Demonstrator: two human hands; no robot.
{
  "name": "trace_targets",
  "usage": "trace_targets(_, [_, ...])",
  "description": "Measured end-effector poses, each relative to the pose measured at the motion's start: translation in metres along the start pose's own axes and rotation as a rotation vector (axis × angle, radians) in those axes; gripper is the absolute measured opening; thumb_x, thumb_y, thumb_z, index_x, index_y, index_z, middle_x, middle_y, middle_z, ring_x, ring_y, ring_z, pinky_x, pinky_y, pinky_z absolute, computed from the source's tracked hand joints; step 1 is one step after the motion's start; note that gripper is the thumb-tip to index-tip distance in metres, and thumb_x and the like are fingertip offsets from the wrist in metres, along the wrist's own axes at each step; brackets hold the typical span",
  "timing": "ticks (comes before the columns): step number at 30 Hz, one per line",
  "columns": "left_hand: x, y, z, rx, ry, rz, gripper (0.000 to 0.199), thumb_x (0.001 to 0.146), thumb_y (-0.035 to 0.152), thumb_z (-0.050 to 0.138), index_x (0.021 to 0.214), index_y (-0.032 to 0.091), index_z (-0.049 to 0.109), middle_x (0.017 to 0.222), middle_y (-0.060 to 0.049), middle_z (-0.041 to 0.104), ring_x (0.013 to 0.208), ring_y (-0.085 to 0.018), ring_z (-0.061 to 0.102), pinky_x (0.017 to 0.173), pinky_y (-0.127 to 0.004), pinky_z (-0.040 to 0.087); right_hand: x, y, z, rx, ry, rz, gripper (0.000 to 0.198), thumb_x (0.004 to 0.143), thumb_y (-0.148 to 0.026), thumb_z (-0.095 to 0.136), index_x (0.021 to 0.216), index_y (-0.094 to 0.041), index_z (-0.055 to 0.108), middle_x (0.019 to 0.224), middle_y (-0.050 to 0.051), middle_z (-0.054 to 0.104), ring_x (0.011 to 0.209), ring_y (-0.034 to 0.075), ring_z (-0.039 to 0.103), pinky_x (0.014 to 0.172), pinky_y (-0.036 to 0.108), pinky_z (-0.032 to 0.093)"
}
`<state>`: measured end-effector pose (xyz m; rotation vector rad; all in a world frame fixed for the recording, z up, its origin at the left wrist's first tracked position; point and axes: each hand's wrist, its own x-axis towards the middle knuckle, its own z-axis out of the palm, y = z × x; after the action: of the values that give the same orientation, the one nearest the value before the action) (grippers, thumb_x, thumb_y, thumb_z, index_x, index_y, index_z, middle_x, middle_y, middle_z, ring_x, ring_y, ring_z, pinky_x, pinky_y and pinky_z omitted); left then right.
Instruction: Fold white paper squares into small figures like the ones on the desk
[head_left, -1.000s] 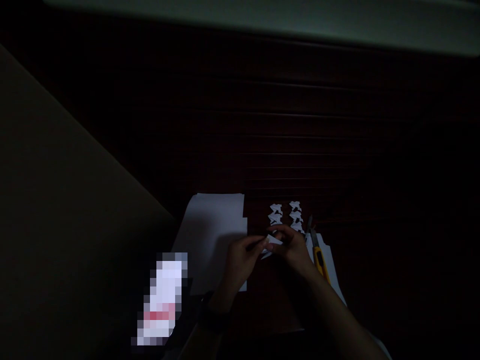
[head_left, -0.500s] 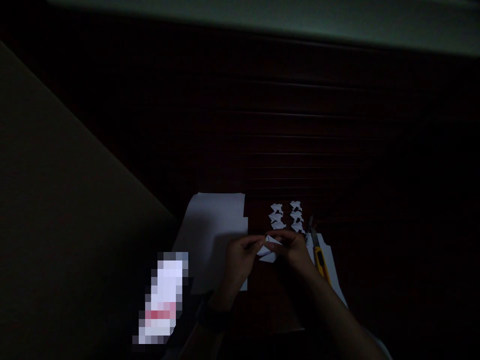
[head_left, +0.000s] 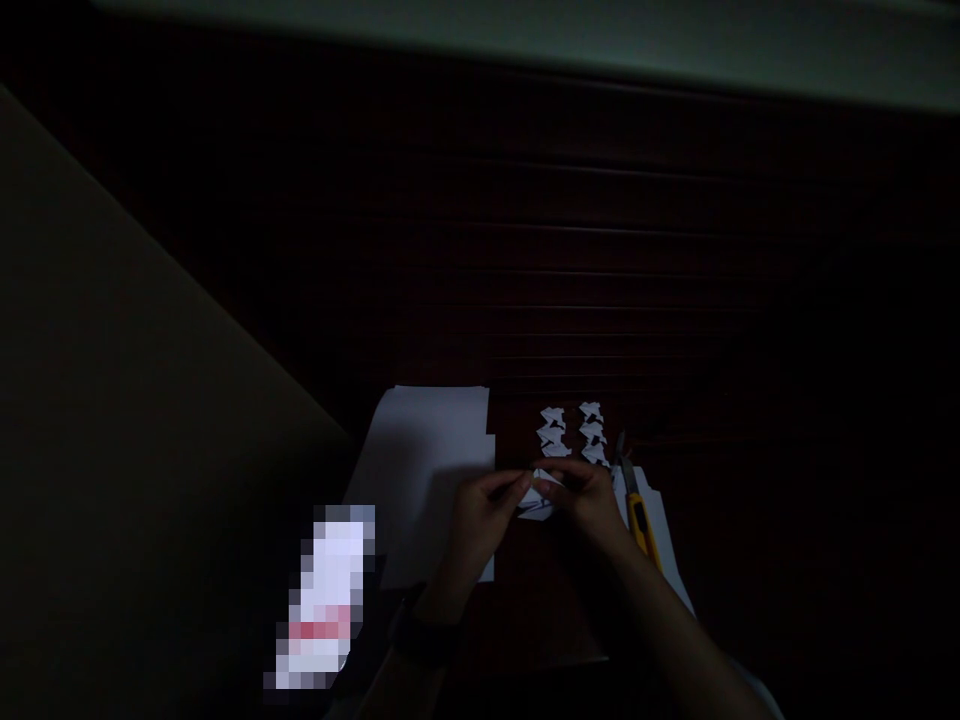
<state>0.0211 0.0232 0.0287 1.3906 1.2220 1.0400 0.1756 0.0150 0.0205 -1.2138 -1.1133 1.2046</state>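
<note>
A small piece of folded white paper (head_left: 537, 506) is held just above the dark table, pinched from both sides. My left hand (head_left: 480, 515) grips its left edge between thumb and fingertips. On its right side, my right hand (head_left: 589, 500) pinches it the same way, thumb toward me. Fingers cover parts of the folds. Just beyond my hands lie several small folded paper figures in two short columns, a left column (head_left: 553, 434) and a right column (head_left: 592, 432).
White paper sheets (head_left: 427, 430) lie to the left, partly under my left forearm. On the right, a yellow utility knife (head_left: 640, 520) rests on more white paper (head_left: 670, 540). A bright pixelated object (head_left: 326, 590) is at lower left. A slatted dark surface (head_left: 600, 230) rises behind.
The folded paper's lower flap has tilted and looks narrower between my fingers. Both hands stay in nearly the same place.
</note>
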Motion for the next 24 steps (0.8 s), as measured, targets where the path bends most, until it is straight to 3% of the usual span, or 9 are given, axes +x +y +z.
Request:
trace_targets(15, [-0.0005, 0.0007, 0.0004, 0.0, 0.015, -0.022, 0.023, 0.079, 0.036, 0.059, 0.086, 0.018, 0.073, 0.086, -0.006, 0.074, 0.082, -0.022, 0.067, 0.068, -0.028, 0.052, -0.0006, 0.0008, 0.0031, -0.005, -0.01, 0.007, 0.024, 0.065, -0.03, 0.074, 0.085, -0.018, 0.07, 0.055, -0.004, 0.052, 0.047, 0.009, 0.042, 0.046, 0.022, 0.033])
trace_targets(24, [-0.0023, -0.0026, 0.0026, -0.11, 0.007, -0.032, 0.02, 0.073, 0.026, 0.067, 0.09, 0.017, 0.072, 0.091, -0.008, 0.073, 0.083, -0.022, 0.068, 0.074, -0.03, 0.054, 0.0001, 0.0027, 0.0006, 0.006, 0.045, 0.017, 0.023, 0.071, -0.031, 0.07, 0.088, -0.016, 0.07, 0.06, -0.001, 0.059, 0.051, 0.011, 0.048, 0.05, 0.024, 0.038])
